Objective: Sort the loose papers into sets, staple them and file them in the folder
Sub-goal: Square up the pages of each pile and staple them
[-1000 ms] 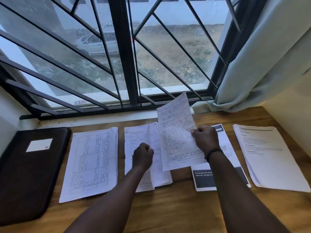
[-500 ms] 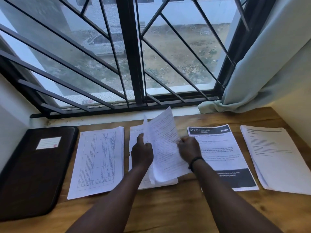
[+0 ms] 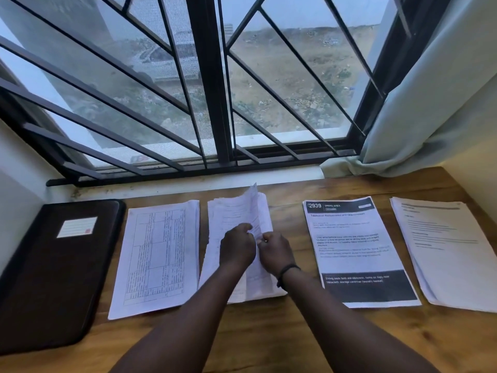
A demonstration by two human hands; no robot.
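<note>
My left hand and right hand both pinch a handwritten white sheet, raised edge-on above the handwritten paper pile on the wooden worktop. Left lies a table-printed set, then the dark brown folder; right, a black-banded printed sheet and a white typed stack.

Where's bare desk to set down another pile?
Bare wood runs along the wooden desk's near edge, before every pile. A narrower gap lies between the handwritten stack and the black-banded printed sheet. The row from the black folder rightward is crowded.
</note>
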